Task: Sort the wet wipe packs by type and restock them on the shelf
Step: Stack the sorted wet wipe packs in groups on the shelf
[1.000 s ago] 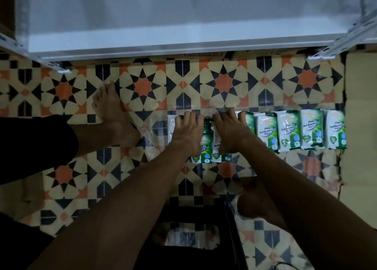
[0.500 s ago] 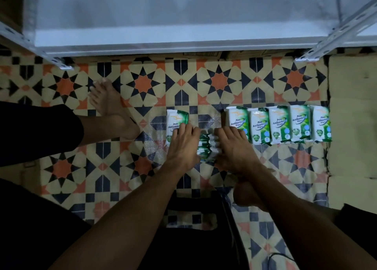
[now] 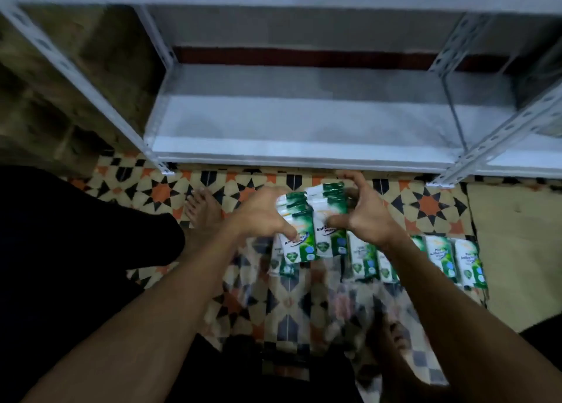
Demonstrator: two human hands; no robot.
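Two side-by-side stacks of green-and-white antibacterial wipe packs (image 3: 313,223) hang above the floor, squeezed between both hands. My left hand (image 3: 258,214) grips the left stack, thumb across its front. My right hand (image 3: 362,211) grips the right stack, fingers curled over its top. More of the same packs (image 3: 450,259) lie in a row on the patterned floor below and to the right; one lies under the held stacks. The grey metal shelf (image 3: 304,125) stands just beyond the hands, its lowest board bare.
Perforated shelf posts (image 3: 474,147) stand at the front right and front left. My bare left foot (image 3: 202,211) rests on the tiled floor left of the hands, the right foot (image 3: 386,338) lower down. A beige mat (image 3: 517,250) lies at the right.
Both hands gathered the packs from the floor and lifted them toward the shelf. The view tilted up, bringing the shelf's lower board into sight.
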